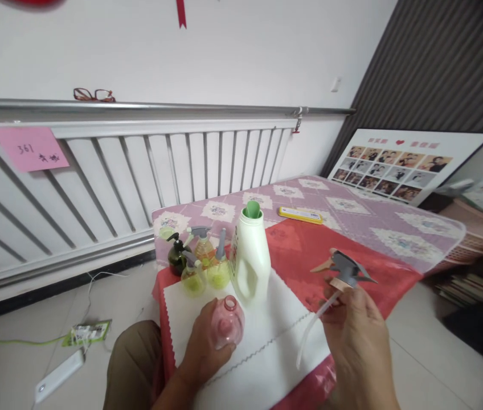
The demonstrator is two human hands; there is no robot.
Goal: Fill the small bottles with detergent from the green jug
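Observation:
My left hand (207, 341) is wrapped round a pink see-through bottle (227, 323) with an uncapped neck, held over the white cloth (267, 347). In my right hand (352, 324) is a grey trigger spray head (346, 269), its pale dip tube hanging down to the left. Between the hands, a little farther off, stands a large pale green jug (252, 256) with a handle and an open green spout. Left of the jug, several spray and pump bottles stand close together, among them a dark green pump bottle (178, 255) and a yellow-green spray bottle (218, 274).
A red cloth (297, 250) lies over a purple patterned tablecloth (352, 205). On it rests a yellow-edged flat case (300, 214). A white radiator (207, 159) runs behind the table, and a photo board (416, 165) leans at the right. A power strip (60, 376) lies on the floor.

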